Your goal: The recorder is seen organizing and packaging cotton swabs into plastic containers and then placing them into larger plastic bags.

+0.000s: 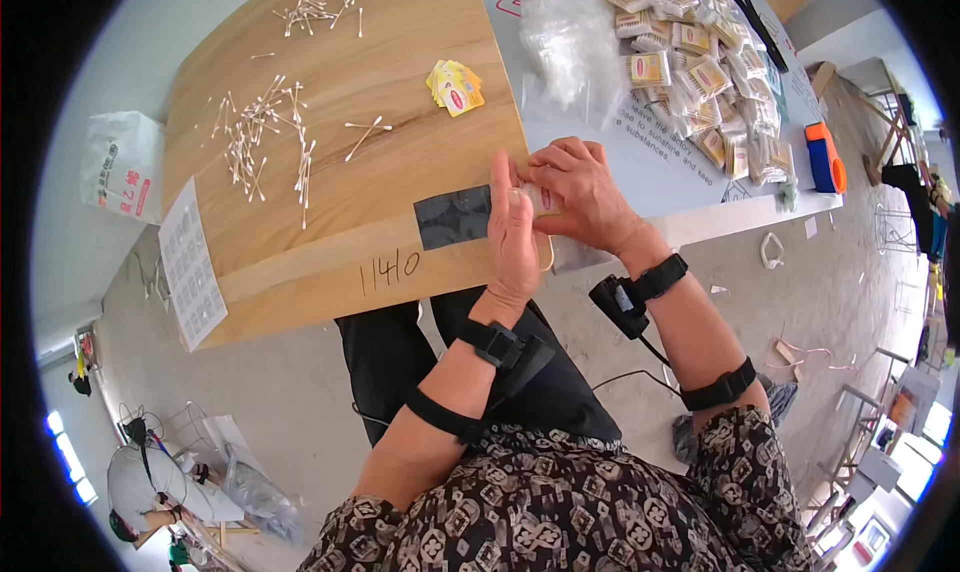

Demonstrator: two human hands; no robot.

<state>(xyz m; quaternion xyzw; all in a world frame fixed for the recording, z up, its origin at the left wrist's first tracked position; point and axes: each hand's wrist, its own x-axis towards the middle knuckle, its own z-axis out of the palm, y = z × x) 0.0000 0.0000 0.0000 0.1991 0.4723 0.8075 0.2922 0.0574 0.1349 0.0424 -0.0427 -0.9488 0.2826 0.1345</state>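
step in hand looks like closing or squaring up one small clear packet (546,200) with a red-and-yellow label — exact action partly hidden by the fingers. packet sits between the two hands at the near edge of the wooden table (380,177), just right of the dark rectangular pad (450,219). next move seems to call for a steady hold and a flat packet edge, no squashing of the contents.

right hand (582,190): fingers curled, thumb and fingertips clamped on the packet. left hand (512,227): on edge, fingers straight and side by side, thumb at the packet's left side — can't tell if it pinches or only steadies.

loose cotton swabs (250,132) and yellow cards (456,88) lie farther out; filled swab packets (700,77) heap at right, beside clear plastic bags (568,47).
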